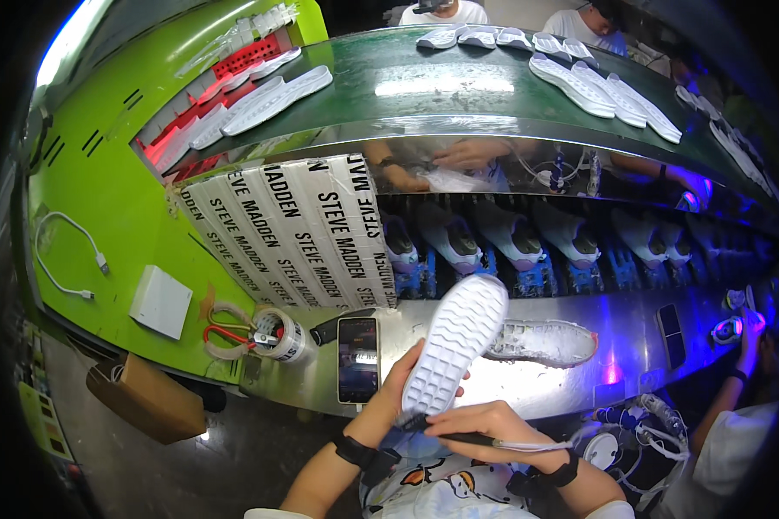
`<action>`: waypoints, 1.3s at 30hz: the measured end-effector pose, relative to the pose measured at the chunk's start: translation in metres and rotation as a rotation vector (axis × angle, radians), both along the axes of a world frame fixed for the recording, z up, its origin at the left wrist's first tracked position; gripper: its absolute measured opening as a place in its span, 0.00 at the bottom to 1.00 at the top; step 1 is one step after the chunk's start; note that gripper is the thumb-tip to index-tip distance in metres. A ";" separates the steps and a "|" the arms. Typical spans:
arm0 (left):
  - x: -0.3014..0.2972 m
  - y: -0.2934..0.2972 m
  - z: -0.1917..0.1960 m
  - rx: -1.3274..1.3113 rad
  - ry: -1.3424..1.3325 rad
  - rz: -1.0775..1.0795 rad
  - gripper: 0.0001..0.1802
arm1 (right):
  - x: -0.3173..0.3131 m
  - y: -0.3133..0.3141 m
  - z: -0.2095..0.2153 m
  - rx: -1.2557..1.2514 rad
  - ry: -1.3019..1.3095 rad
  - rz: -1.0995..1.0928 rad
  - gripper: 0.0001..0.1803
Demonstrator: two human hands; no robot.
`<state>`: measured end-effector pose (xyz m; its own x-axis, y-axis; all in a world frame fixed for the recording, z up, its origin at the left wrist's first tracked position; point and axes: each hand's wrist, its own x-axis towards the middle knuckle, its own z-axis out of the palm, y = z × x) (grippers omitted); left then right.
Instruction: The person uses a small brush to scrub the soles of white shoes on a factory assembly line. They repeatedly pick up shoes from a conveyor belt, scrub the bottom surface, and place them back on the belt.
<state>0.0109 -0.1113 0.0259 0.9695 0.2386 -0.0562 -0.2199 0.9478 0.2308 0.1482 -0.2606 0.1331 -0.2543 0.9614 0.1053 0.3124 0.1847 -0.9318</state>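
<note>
Over the near edge of the metal bench (636, 381), my left hand (395, 379) has its fingers closed around a white shoe sole (456, 337), held tilted with the ridged tread facing up at me. My right hand (491, 422) pinches a black-handled tool (466, 438) at the sole's lower end; I cannot tell whether its dark tip touches the rubber. Just beyond the raised sole, another sole (550, 342) lies on the bench, partly covered by mine. To my left lie a phone (358, 359), a roll of tape (290, 340) and scissors (227, 336), with a printed box (290, 238) behind them. Pale shoes (512, 240) line the shelf beneath the green belt (363, 108).
</note>
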 end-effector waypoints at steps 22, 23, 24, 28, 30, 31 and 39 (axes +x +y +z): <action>0.018 -0.038 0.031 -0.034 0.017 0.223 0.40 | 0.017 -0.003 0.019 -0.205 0.168 -0.466 0.12; 0.017 -0.038 0.024 -0.078 -0.020 0.209 0.40 | 0.016 0.001 0.009 -0.138 0.285 -0.512 0.13; 0.016 -0.038 0.019 -0.123 -0.056 0.195 0.39 | 0.017 0.008 0.009 -0.146 0.364 -0.641 0.13; 0.031 -0.042 0.010 -0.288 -0.170 0.287 0.39 | -0.021 0.007 -0.007 0.274 -0.052 -0.584 0.11; 0.031 -0.036 0.007 -0.406 -0.336 0.196 0.40 | -0.023 0.002 0.000 0.132 0.091 -0.340 0.13; 0.028 -0.036 0.010 -0.366 -0.268 0.256 0.40 | -0.019 0.004 0.004 -0.028 0.221 -0.450 0.13; 0.029 -0.017 0.033 -0.128 -0.059 0.212 0.45 | -0.005 0.003 0.010 -0.119 0.360 -0.415 0.09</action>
